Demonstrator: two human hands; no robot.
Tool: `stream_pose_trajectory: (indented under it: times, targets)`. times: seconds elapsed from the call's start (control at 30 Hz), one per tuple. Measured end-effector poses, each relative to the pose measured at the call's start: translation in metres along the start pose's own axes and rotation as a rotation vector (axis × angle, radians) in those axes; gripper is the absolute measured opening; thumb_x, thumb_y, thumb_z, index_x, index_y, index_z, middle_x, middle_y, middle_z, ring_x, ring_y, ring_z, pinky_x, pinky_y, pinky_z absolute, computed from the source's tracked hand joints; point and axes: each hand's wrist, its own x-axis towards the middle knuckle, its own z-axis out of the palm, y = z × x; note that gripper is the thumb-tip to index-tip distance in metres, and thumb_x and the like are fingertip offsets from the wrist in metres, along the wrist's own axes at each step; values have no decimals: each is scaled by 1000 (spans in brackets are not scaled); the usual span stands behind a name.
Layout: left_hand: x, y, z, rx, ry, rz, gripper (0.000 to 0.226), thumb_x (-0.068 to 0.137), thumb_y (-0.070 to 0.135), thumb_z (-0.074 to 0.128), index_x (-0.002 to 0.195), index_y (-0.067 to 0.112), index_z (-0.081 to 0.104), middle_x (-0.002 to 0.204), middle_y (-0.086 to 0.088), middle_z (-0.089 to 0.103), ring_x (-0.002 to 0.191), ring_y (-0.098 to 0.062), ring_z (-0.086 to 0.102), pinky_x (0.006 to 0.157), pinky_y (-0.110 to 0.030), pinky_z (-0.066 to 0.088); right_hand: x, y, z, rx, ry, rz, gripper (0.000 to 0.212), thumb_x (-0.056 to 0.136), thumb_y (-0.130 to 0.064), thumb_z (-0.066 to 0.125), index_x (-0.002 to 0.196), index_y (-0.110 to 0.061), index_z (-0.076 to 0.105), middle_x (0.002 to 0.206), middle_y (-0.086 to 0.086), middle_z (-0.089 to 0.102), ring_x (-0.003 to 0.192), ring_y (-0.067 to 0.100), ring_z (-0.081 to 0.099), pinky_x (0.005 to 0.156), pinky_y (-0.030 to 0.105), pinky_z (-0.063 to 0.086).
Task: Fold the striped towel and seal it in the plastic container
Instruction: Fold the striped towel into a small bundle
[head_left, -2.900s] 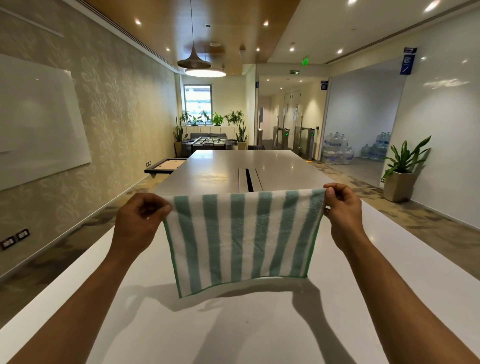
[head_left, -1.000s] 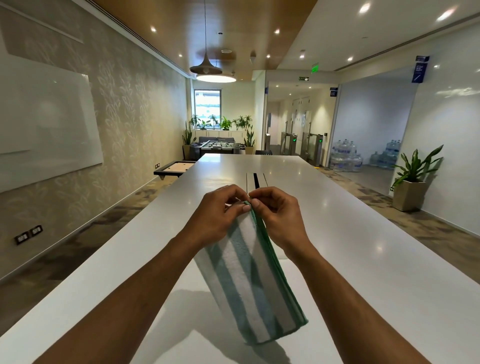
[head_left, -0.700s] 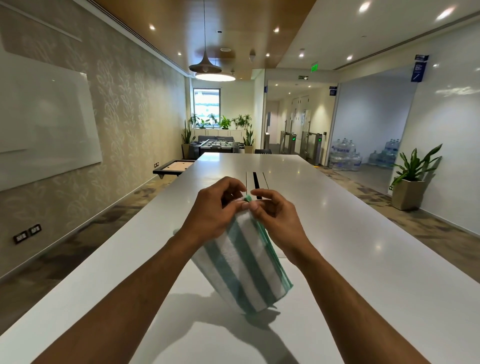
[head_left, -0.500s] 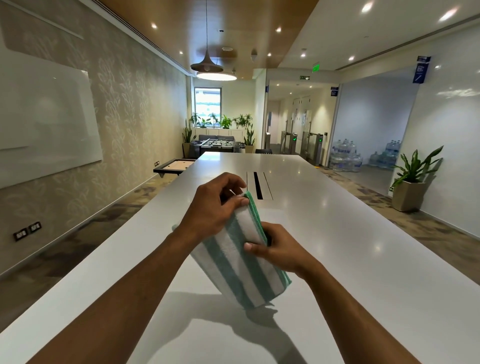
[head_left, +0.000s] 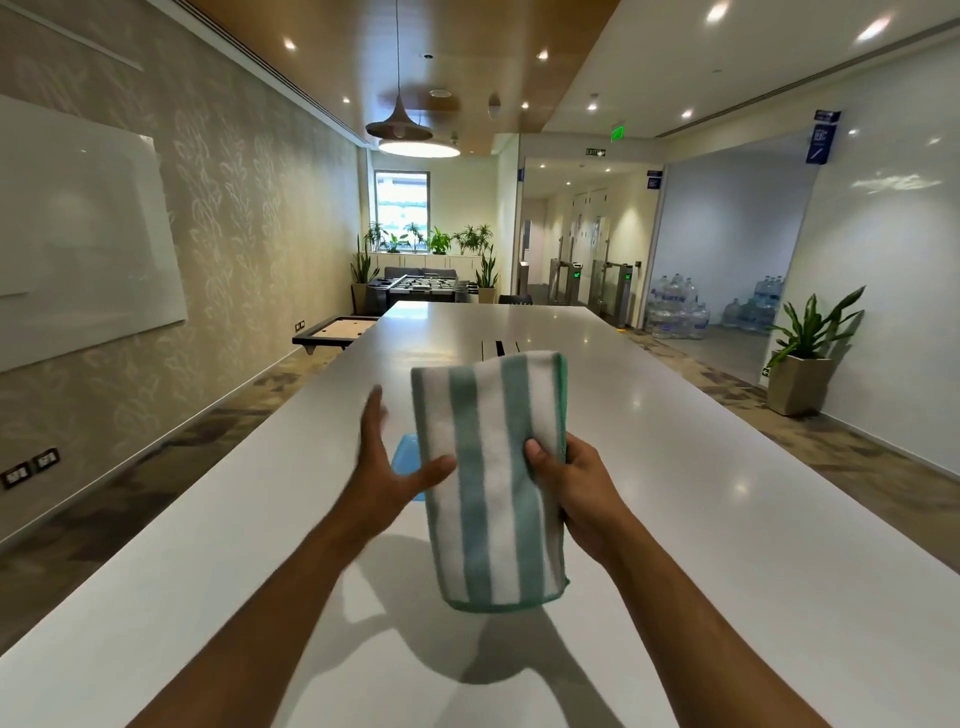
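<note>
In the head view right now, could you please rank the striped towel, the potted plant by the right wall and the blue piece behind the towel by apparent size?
1. Striped towel, though it is nearest the camera.
2. Potted plant, farther away, so its true size is unsure.
3. Blue piece, mostly hidden, so it can't be judged whole.

Bright, even indoor light from recessed ceiling spots and a pendant lamp (head_left: 400, 127), glare spots on the glossy white table (head_left: 727, 467), soft shadows beneath the arms, left hand (head_left: 382, 467) motion-blurred (fingers smeared), wide-angle bending at edges
</note>
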Motion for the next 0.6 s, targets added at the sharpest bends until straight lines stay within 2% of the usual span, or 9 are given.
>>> stream_pose_trajectory:
  times: [0.07, 0.13, 0.2, 0.3, 0.43, 0.53, 0.6]
  targets:
    - [-14, -24, 14, -409, -231, -272, 125, 48, 57, 88, 149, 40, 17, 145, -2, 51, 128, -13, 50, 102, -47, 45, 2, 2, 0, 111, 25, 62, 35, 87, -31, 68, 111, -7, 66, 104, 14, 74, 94, 33, 72, 76, 42, 60]
    - [-22, -44, 29, -616, -363, -376, 91, 67, 47, 84, 143, 22, 41, 132, -9, 63, 120, -28, 60, 94, -47, 52, 1, 7, 1, 162, 16, 133, 33, 87, -29, 68, 110, -6, 66, 104, 14, 75, 92, 32, 72, 73, 41, 60]
    - [-25, -52, 39, -681, -325, -432, 62, 76, 40, 78, 130, 15, 59, 127, -14, 66, 116, -33, 62, 86, -42, 56, -3, 14, 1, 158, 16, 227, 33, 87, -28, 69, 111, -5, 66, 104, 15, 75, 91, 32, 73, 71, 41, 60]
    - [-19, -54, 39, -621, -210, -484, 52, 75, 32, 78, 119, 9, 66, 116, -17, 71, 107, -33, 68, 78, -40, 58, -8, 26, -4, 116, 78, 346, 34, 86, -25, 70, 112, -3, 65, 101, 15, 75, 88, 32, 73, 68, 41, 60]
    - [-10, -58, 27, -415, -199, -486, 39, 78, 24, 75, 112, 6, 68, 106, -17, 74, 93, -32, 72, 71, -38, 58, -12, 34, -7, 78, 127, 458, 35, 89, -18, 68, 118, -1, 61, 104, 17, 72, 91, 32, 69, 67, 40, 58]
    - [-8, -58, 26, -322, -193, -494, 34, 81, 23, 73, 111, 11, 65, 99, -11, 76, 86, -26, 74, 66, -35, 58, -12, 33, -8, 94, 93, 496, 37, 87, -12, 69, 121, 0, 59, 109, 18, 71, 97, 35, 68, 72, 44, 58]
    - [-7, -56, 24, -353, -192, -469, 36, 80, 23, 74, 113, 13, 62, 101, -10, 76, 89, -26, 74, 67, -34, 59, -11, 26, -10, 121, 14, 471, 41, 82, -4, 72, 121, -2, 60, 109, 18, 72, 97, 35, 70, 73, 44, 60]
